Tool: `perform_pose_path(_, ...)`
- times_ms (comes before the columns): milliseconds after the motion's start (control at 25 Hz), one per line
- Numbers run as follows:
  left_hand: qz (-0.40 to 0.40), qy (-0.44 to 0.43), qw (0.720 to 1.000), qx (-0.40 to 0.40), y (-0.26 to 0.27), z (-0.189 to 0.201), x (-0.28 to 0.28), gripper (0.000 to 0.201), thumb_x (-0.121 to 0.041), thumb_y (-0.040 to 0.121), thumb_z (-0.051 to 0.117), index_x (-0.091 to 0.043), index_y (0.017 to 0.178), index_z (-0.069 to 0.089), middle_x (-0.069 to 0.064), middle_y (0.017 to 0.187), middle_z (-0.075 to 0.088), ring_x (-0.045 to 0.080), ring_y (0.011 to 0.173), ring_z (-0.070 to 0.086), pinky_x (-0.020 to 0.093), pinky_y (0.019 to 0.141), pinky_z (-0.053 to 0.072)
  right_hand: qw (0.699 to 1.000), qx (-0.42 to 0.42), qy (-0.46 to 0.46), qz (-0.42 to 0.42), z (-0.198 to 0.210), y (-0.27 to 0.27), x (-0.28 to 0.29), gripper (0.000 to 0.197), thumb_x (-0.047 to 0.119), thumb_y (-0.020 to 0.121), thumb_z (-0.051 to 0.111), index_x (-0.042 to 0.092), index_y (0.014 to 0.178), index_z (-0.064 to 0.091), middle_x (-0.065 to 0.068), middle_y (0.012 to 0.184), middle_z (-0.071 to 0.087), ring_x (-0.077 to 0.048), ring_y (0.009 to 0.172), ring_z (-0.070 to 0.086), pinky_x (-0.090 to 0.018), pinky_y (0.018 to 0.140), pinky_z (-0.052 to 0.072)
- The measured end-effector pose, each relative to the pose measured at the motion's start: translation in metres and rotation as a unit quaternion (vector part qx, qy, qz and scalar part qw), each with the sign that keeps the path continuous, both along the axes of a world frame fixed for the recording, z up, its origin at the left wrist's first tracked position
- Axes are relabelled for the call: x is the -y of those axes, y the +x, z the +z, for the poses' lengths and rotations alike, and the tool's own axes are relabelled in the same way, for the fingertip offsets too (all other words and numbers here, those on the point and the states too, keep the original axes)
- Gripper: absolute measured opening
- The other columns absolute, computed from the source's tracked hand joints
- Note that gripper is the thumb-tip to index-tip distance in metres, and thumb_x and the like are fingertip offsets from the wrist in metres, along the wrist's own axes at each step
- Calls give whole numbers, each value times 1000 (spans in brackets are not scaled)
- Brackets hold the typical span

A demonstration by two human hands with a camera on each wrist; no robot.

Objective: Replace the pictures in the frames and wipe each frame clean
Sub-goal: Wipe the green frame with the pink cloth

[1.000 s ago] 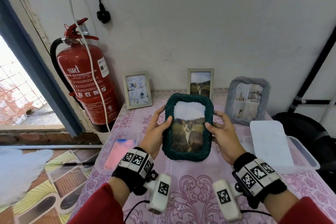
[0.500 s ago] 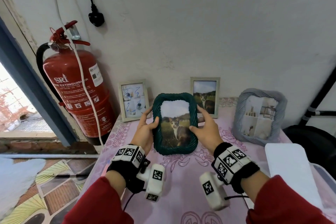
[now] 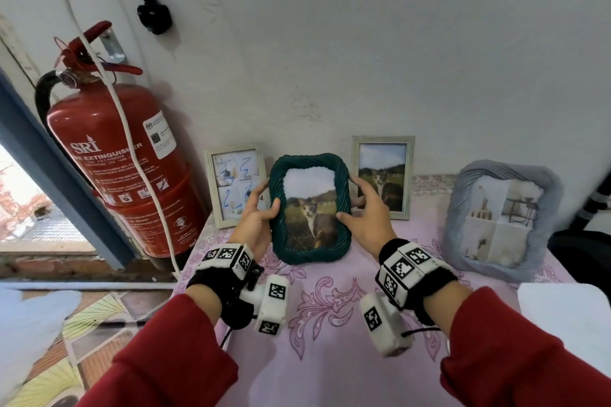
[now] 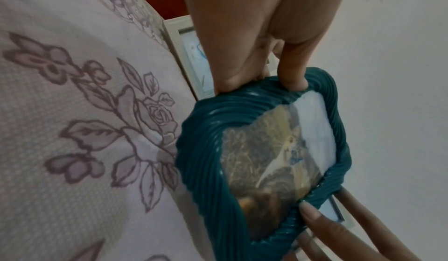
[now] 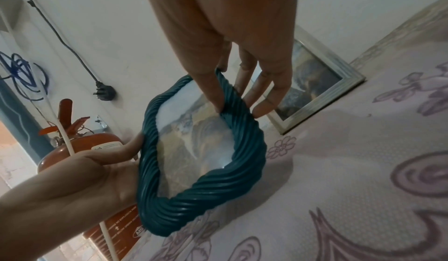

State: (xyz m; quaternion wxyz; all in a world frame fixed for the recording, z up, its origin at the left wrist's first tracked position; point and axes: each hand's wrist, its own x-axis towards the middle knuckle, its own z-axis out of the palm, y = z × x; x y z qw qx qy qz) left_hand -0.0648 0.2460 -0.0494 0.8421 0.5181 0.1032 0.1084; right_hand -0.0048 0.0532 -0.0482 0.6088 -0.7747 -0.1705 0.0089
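Head view: green frame between two pale frames.

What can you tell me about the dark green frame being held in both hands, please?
The dark green frame is a rounded rectangle with a twisted, rope-like glossy border, plastic by the look. It holds a photo of a cat in a field under pale sky. It stands upright in portrait pose on the pink floral tablecloth, near the wall. The left hand grips its left edge, the right hand its right edge.
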Motion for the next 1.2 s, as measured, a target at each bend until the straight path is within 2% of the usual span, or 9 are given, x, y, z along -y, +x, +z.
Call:
perform_pose_path(240,2,6,1000,-15,0,-8,-7,48,4,93,44,-33,123,50,3,101,71,17,84,70,33,69,58,1000,26,0,12,-11,0,-2,74,-10,77,67,17,140,38,11,87,54,-3,70,54,-5,63,48)
perform_pose_path(360,10,12,999,-28,-6,-9,-5,48,4,93,43,-34,121,49,2,99,71,15,82,70,33,66,57,999,28,-8,21,-11,-6,0,73,-9,78,66,15,140,38,4,100,58,-4,75,55,-4,64,47)
perform_pose_path(440,10,31,999,-42,-13,-8,-2,46,2,94,44,-37,118,50,1,94,72,16,81,70,34,67,55,999,28,-19,18,-11,-10,1,71,-8,78,66,15,139,39,4,97,58,-7,75,55,-7,63,49)
perform_pose_path(520,12,60,996,-59,-19,-8,1,45,-1,94,47,-36,121,49,5,97,70,19,86,66,36,72,52,999,29,-33,8,-11,-14,3,69,-7,79,66,16,138,40,5,84,57,-12,73,57,-12,64,50)
perform_pose_path(640,29,96,992,-73,-28,-6,6,46,-3,94,49,-32,129,45,11,99,64,22,90,61,37,74,49,999,26,-34,12,-11,-20,5,68,-8,79,65,17,137,39,-14,93,65,-28,86,64,-35,78,56)
perform_pose_path(800,50,139,985,-87,-34,0,7,46,-4,92,53,-28,131,45,13,105,60,25,95,57,38,78,49,998,33,-44,6,-9,-24,5,69,-9,79,63,18,138,39,-19,95,66,-31,88,64,-42,81,55)
perform_pose_path(920,48,173,979,-96,-37,6,3,49,-2,89,57,-26,131,47,11,103,61,24,99,57,38,82,48,998,11,-53,25,-7,-27,7,76,-7,80,64,18,143,30,-15,106,63,-29,96,63,-35,82,54)
perform_pose_path(1040,45,211,970,-109,-40,12,-3,51,-3,87,60,-23,131,46,7,105,60,23,104,55,42,90,43,995,-7,-99,17,-1,-31,7,79,-2,81,63,12,145,20,-15,131,45,-27,119,48,-30,99,43)
perform_pose_path(1200,81,231,963,-109,-42,24,-22,43,-3,84,62,-17,124,53,10,115,60,18,100,58,35,86,44,985,108,-122,-59,28,-41,-3,69,-3,78,57,12,139,30,-14,134,33,-26,127,34,-23,106,24)
